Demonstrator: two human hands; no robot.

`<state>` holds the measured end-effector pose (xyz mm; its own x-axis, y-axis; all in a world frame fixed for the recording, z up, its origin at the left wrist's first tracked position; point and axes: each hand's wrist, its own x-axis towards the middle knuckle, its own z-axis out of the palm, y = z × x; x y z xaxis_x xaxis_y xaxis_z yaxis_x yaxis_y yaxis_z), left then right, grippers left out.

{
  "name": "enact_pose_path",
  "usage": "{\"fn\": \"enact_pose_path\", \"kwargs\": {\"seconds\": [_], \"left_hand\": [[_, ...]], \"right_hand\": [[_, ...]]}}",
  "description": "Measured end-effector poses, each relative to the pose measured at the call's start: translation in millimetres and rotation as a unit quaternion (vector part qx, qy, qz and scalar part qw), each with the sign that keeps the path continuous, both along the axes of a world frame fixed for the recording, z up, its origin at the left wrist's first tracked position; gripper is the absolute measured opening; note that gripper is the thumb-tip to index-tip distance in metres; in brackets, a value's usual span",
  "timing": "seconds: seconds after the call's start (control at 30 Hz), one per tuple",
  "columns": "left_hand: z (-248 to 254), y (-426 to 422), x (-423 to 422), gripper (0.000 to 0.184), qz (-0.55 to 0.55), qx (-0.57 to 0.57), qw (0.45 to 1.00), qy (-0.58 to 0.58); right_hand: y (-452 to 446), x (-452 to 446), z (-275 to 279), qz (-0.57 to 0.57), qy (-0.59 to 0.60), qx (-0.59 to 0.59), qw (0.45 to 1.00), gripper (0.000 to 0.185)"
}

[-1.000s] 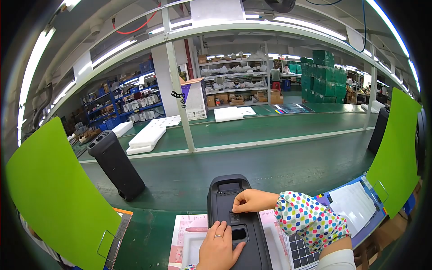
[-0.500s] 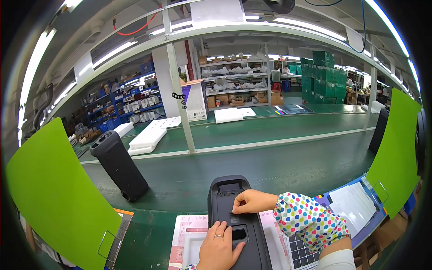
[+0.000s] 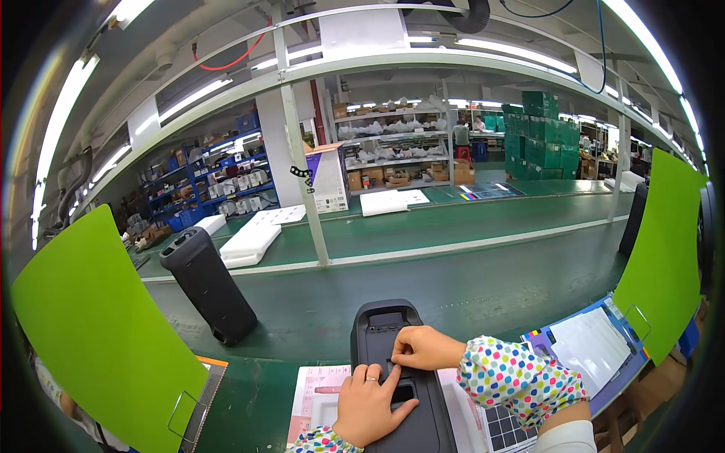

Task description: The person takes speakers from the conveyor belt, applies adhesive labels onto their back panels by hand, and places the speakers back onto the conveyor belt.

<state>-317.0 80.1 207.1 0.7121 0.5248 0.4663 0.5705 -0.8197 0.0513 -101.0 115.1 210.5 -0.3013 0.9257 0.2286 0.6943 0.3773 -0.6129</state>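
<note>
A black speaker cabinet lies on the bench in front of me, its recessed panel facing up. My left hand rests flat on it with spread fingers, a ring on one of them, and partly covers a rectangular opening. Just above, my right hand is closed in a pinch against the panel. Whatever is between its fingertips is hidden. The fingertips of both hands almost meet. Under the cabinet are pink-and-white printed sheets and a pink pen.
Another black speaker stands tilted in view on the green conveyor at left. Lime-green panels flank me on both sides. At right lies a blue clipboard with white paper. White foam pieces lie beyond the metal frame post.
My left hand has slid up the panel toward my right hand, its fingers now close to the pinching fingertips. My right hand stays at about the same spot, still pinched.
</note>
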Motion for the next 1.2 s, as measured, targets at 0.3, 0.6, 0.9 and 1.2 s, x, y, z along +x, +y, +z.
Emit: {"fn": "enact_pose_path", "kwargs": {"seconds": [0.3, 0.6, 0.9, 1.2], "left_hand": [[1.4, -2.1, -1.2, 0.062, 0.008, 0.006, 1.0, 0.007], [-8.4, 13.4, 1.7, 0.076, -0.008, -0.004, 0.997, 0.082], [-17.2, 18.0, 20.4, 0.084, 0.011, -0.008, 0.995, 0.097], [-10.1, 10.3, 8.1, 0.083, -0.049, -0.052, 0.992, 0.102]], "right_hand": [[-27.2, -10.8, -12.2, -0.072, -0.114, 0.281, 0.95, 0.027], [-25.6, -10.3, -21.5, -0.094, -0.059, 0.284, 0.952, 0.025], [-28.6, -6.9, -23.5, -0.107, -0.06, 0.264, 0.957, 0.021], [-29.8, -7.1, -25.8, -0.115, -0.044, 0.259, 0.958, 0.024]]}}
